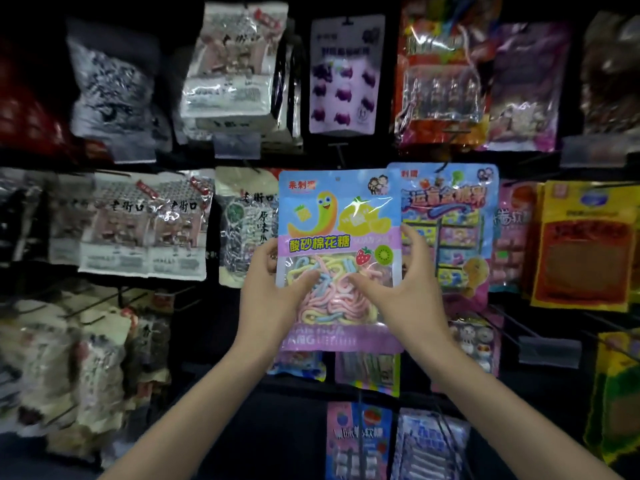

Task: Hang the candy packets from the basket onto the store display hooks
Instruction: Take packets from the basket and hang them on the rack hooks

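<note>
A blue and purple candy packet [337, 216] with a green worm picture and pastel candy ropes is held upright in front of the display. My left hand [273, 299] grips its left edge, thumb on the clear window. My right hand [401, 292] grips the right edge, thumb on the front and fingers behind. The packet's small hang hole is at its top centre. A bare display hook [339, 154] sticks out just above the packet. The basket is out of view.
Hanging packets crowd the wall: a blue candy packet [457, 216] right behind the held one, a purple packet [343, 77] above, white snack bags [145, 226] to the left, a yellow packet [585, 247] to the right. More packets [360, 441] hang below.
</note>
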Available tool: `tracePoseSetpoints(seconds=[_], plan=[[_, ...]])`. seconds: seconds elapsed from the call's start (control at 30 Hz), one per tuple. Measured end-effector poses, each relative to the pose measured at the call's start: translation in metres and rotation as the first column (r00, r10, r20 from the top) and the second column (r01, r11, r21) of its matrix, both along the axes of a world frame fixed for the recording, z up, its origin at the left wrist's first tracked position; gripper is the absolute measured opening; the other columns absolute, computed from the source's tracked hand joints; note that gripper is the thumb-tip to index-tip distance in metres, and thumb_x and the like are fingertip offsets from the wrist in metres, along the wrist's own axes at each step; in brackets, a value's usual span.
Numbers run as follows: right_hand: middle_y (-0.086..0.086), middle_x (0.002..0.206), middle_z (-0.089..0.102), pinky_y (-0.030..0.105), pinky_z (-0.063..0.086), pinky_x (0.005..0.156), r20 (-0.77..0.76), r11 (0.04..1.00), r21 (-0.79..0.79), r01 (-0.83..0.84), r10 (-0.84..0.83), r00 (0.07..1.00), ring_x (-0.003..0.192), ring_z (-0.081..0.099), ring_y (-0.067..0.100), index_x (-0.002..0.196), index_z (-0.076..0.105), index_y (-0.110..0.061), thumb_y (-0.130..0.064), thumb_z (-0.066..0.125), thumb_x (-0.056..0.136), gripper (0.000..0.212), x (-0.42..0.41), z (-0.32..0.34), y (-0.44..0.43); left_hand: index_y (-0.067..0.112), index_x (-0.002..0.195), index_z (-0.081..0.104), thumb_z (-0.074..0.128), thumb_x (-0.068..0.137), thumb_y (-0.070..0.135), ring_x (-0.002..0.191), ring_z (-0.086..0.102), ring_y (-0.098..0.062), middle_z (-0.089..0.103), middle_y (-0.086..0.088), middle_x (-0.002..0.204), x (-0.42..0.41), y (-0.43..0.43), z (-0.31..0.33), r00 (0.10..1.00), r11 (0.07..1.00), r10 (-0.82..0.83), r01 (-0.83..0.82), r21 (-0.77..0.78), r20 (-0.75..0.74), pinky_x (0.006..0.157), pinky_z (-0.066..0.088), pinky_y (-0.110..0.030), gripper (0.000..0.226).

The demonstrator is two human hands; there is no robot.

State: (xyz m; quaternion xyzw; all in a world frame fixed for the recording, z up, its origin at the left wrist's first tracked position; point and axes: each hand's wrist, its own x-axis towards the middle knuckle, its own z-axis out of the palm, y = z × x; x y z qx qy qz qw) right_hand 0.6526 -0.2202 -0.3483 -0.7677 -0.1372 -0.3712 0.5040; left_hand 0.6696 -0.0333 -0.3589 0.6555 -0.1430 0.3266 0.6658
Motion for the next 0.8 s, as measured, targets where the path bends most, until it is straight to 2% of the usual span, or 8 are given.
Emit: tracePoseSetpoints(seconds=[0.1,0.23,0.3,0.4,0.47,0.53,0.67,0.8], plan=[[-0.017,0.164,0.032,0.034,0.038,0.111,0.018,0.999,0.01,0.035,-0.035,0.999,0.149,0.036,0.014,0.161,0.021,-0.041,-0.04,0.088,0.082,0.104,0.015,0.015,0.004,0.031,0.129,0.055,0.085,0.086,0.011,0.077,0.075,-0.002,0.072,0.001,0.105,0.013,-0.001,0.017,0.999,0.999,-0.041,0.041,-0.033,0.008,0.057,0.056,-0.016,0.056],[-0.014,0.16,0.039,0.032,0.041,0.105,0.015,0.997,0.028,0.077,-0.078,0.997,0.144,0.041,0.016,0.161,0.023,-0.038,-0.041,0.09,0.079,0.106,0.029,0.024,0.006,0.029,0.13,0.057,0.083,0.087,0.01,0.074,0.075,-0.002,0.071,0.003,0.103,0.023,-0.001,0.03,0.996,0.995,-0.083,0.084,-0.05,0.02,0.054,0.056,-0.016,0.054],[-0.012,0.16,0.041,0.034,0.042,0.103,-0.011,0.996,0.031,0.079,-0.079,0.997,0.141,0.045,0.015,0.161,0.024,-0.037,-0.04,0.09,0.079,0.106,0.032,0.027,0.005,0.031,0.125,0.058,0.083,0.088,0.009,0.072,0.076,-0.005,0.07,0.0,0.103,0.027,-0.001,0.032,0.994,0.992,-0.111,0.111,-0.062,0.008,0.053,0.057,-0.019,0.05],[-0.012,0.158,0.041,0.036,0.044,0.103,-0.05,0.998,0.041,0.057,-0.055,0.997,0.128,0.054,0.006,0.162,0.024,-0.036,-0.037,0.09,0.08,0.106,0.033,0.03,0.006,0.041,0.11,0.056,0.083,0.087,0.008,0.071,0.076,-0.006,0.07,0.0,0.102,0.033,0.0,0.033,0.993,0.991,-0.119,0.119,-0.056,0.003,0.053,0.057,-0.02,0.048],[-0.01,0.162,0.039,0.044,0.045,0.111,-0.066,0.997,0.048,0.064,-0.061,0.996,0.142,0.047,0.016,0.163,0.024,-0.036,-0.038,0.091,0.079,0.107,0.035,0.03,0.006,0.042,0.11,0.055,0.084,0.087,0.01,0.072,0.076,-0.007,0.069,0.0,0.104,0.036,0.0,0.032,0.994,0.993,-0.11,0.109,-0.052,-0.001,0.053,0.058,-0.022,0.049],[-0.009,0.164,0.038,0.047,0.045,0.113,-0.078,0.997,0.052,0.065,-0.061,0.995,0.148,0.04,0.021,0.163,0.023,-0.036,-0.039,0.091,0.079,0.108,0.036,0.031,0.006,0.042,0.112,0.055,0.084,0.087,0.011,0.073,0.077,-0.008,0.069,-0.001,0.105,0.037,0.0,0.032,0.994,0.992,-0.113,0.113,-0.06,-0.006,0.054,0.059,-0.024,0.05],[-0.013,0.162,0.04,0.037,0.042,0.108,-0.045,0.996,0.048,0.069,-0.067,0.997,0.146,0.04,0.015,0.163,0.026,-0.035,-0.037,0.09,0.079,0.106,0.036,0.035,0.006,0.037,0.117,0.059,0.084,0.087,0.012,0.077,0.078,-0.012,0.072,0.002,0.104,0.039,0.0,0.034,0.993,0.991,-0.118,0.117,-0.06,-0.004,0.057,0.061,-0.028,0.047],[-0.013,0.161,0.04,0.035,0.041,0.109,-0.026,0.997,0.047,0.063,-0.062,0.998,0.147,0.04,0.015,0.163,0.025,-0.033,-0.037,0.089,0.082,0.104,0.035,0.039,0.007,0.028,0.127,0.06,0.084,0.087,0.013,0.076,0.079,-0.015,0.073,0.0,0.101,0.04,0.0,0.039,0.992,0.991,-0.123,0.122,-0.063,-0.015,0.057,0.062,-0.03,0.048]])
